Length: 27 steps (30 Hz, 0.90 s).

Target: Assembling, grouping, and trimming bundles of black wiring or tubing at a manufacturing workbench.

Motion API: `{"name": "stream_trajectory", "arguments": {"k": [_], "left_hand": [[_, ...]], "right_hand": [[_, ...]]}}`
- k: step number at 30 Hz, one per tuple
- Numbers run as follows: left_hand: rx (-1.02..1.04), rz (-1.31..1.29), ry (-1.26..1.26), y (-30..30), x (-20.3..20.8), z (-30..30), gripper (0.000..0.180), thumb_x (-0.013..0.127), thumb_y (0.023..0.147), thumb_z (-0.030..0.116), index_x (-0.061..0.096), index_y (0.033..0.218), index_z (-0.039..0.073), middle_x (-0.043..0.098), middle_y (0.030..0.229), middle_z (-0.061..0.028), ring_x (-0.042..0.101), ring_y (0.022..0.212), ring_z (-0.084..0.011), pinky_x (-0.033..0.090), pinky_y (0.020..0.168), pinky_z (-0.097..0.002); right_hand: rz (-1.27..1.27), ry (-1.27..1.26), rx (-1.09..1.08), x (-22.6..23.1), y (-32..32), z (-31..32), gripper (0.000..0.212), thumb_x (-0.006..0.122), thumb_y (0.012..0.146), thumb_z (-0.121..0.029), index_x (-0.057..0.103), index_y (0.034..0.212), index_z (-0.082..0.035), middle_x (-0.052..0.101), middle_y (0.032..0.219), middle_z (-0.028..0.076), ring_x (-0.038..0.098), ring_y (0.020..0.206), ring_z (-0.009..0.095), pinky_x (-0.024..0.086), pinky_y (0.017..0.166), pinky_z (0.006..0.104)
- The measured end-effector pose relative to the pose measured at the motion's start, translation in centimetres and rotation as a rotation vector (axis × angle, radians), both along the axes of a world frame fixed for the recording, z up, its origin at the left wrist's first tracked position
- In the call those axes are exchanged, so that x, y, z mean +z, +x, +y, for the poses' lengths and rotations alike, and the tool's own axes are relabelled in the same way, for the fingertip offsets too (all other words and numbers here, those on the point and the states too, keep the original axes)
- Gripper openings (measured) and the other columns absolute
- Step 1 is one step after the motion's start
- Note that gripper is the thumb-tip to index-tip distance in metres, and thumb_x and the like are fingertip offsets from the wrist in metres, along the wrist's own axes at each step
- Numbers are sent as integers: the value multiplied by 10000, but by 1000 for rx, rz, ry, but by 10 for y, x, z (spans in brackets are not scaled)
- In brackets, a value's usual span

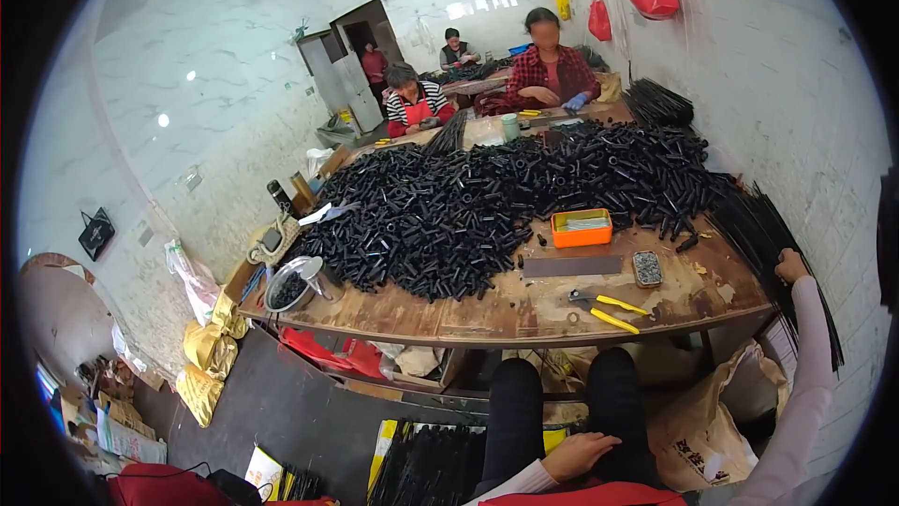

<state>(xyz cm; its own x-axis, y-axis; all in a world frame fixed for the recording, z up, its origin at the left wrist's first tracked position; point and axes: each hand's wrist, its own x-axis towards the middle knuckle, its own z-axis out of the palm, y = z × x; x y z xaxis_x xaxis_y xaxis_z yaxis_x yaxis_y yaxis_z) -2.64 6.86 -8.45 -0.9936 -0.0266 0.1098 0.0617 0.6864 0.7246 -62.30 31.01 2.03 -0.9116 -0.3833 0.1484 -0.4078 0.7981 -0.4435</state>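
My right hand (792, 265) reaches out to the right edge of the table, its fingers closed at a bundle of long thin black rods (763, 234). How many rods it grips is too small to tell. My left hand (579, 455) lies on my lap with its fingers stretched out and holds nothing. On the table before me are yellow-handled pliers (613, 309), a small metal tin of little parts (647, 268), a flat dark strip (573, 266) and an orange box (581, 228) holding thin pale pins. Behind them spreads a big heap of short black tubes (440, 202).
A metal bowl (288, 291) stands at the table's left end. Beside my right leg is a brown paper sack (702, 412). More black rods (426, 464) lie low by my left leg. Several people sit or stand farther back, two at this table's far side (510, 127).
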Motion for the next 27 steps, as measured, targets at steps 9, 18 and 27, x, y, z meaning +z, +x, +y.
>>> {"name": "stream_trajectory", "arguments": {"k": [9,18,27], "left_hand": [[33,11,-20,16,3,-9,281,531,953,174,587,1226,136,617,947,-130,629,862,-346,508,735,-427],[134,63,-66,22,4,-11,244,551,940,169,619,1169,121,631,912,-133,637,861,-348,512,739,-438],[-84,143,-30,13,75,-47,221,572,944,194,663,1115,88,674,965,-143,648,896,-346,529,792,-417]], "right_hand": [[229,-200,82,40,-77,14,233,649,836,-143,568,908,63,600,633,167,614,524,265,449,432,398],[-352,-561,12,100,-18,-75,364,662,882,-276,549,611,-60,473,476,17,370,335,132,292,335,306],[-480,-775,584,247,97,-223,237,635,925,-260,579,787,-76,471,599,-44,400,457,68,330,413,240]]}}
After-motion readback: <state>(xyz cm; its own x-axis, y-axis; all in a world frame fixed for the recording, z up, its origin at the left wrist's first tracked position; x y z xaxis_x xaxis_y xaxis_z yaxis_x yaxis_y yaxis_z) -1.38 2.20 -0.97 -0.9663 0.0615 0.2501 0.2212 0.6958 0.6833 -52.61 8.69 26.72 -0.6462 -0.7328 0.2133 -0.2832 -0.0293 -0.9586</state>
